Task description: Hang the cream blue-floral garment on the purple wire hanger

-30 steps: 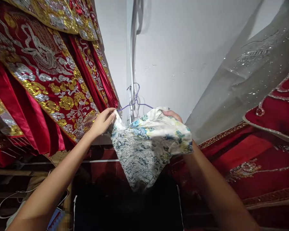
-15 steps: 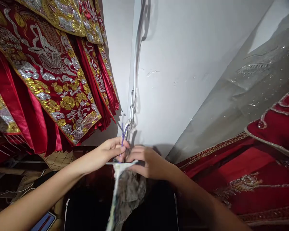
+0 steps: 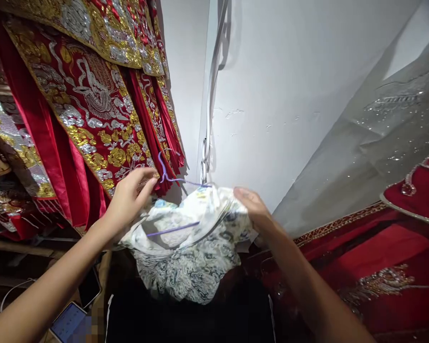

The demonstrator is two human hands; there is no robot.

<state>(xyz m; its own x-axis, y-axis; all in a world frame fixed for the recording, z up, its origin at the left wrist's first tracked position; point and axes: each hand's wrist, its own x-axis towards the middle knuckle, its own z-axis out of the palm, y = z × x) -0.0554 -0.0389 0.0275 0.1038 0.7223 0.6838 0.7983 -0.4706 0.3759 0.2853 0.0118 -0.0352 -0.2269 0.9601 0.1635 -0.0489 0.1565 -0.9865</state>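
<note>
A white garment with a blue and green floral print (image 3: 195, 257) hangs on a thin purple wire hanger (image 3: 168, 177) in front of me. My left hand (image 3: 128, 200) grips the garment's left edge by the hanger's hook. My right hand (image 3: 252, 207) pinches the right side of the cloth near its top. The garment's neck opening faces me, and a purple bar of the hanger shows inside it. The lower part of the garment droops over something dark.
Red robes with gold and silver embroidery (image 3: 89, 105) hang close on the left. A white wall (image 3: 289, 85) with a metal chain (image 3: 205, 157) is straight ahead. Sheer beaded fabric (image 3: 379, 128) and red embroidered cloth (image 3: 372, 257) fill the right. A phone (image 3: 69, 321) lies at the lower left.
Half a second ago both hands were together at the chain with the garment edge-on. Now they have moved apart and the garment is spread open, its hanger tilted toward me.
</note>
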